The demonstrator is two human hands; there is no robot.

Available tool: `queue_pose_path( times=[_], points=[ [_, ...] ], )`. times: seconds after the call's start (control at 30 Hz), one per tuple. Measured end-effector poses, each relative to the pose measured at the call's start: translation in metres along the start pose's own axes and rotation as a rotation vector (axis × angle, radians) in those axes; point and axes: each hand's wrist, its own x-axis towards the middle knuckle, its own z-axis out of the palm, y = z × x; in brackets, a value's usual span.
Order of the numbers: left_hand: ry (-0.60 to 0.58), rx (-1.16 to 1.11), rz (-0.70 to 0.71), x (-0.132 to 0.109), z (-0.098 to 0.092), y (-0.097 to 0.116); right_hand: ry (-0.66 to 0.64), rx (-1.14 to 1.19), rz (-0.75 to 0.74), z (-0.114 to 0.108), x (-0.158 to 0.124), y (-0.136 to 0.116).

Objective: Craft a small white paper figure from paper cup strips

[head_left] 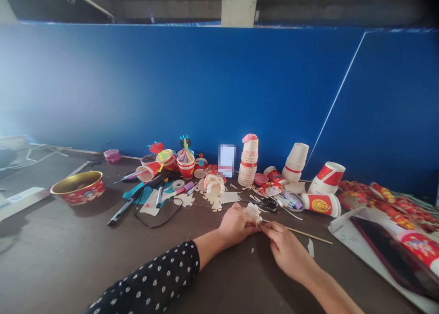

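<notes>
The left hand (235,225) and right hand (284,250) meet on the dark tabletop (85,268), fingers closed together on a small piece of cut white paper (254,213). A thin wooden stick (303,232) runs from that grip out to the right. The paper sits in front of a tall stack of white-and-red paper cups (248,161), topped with something pink. Left of the stack, a red paper cup (186,168) holds bright paper strips, and a tilted cup (144,173) beyond it has thin sticks poking out. Farther left sit a pink jar (112,156) and a gold-lined red bowl (78,187), its contents too dim to tell. Right of the stack stand upturned white cups (295,162), with a red-and-white cup (321,204) lying on its side nearby, empty or not hidden from view.
</notes>
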Motion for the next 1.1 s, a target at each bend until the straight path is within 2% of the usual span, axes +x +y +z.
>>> queue_pose_path(
  times=[0.27,0.53,0.9,1.1],
  points=[
    [-0.005,0.001,0.030,0.001,0.001,-0.002,-0.012,-0.056,-0.047,-0.003,-0.002,-0.005],
    [-0.044,0.046,0.084,-0.001,-0.008,0.000,-0.008,-0.088,-0.055,-0.001,-0.002,-0.004],
    [-0.034,0.061,0.025,-0.003,-0.010,0.001,0.019,-0.134,-0.034,0.005,-0.001,-0.001],
    [-0.031,0.010,0.094,-0.003,-0.011,0.004,0.019,-0.116,-0.037,0.010,0.000,0.004]
  ],
)
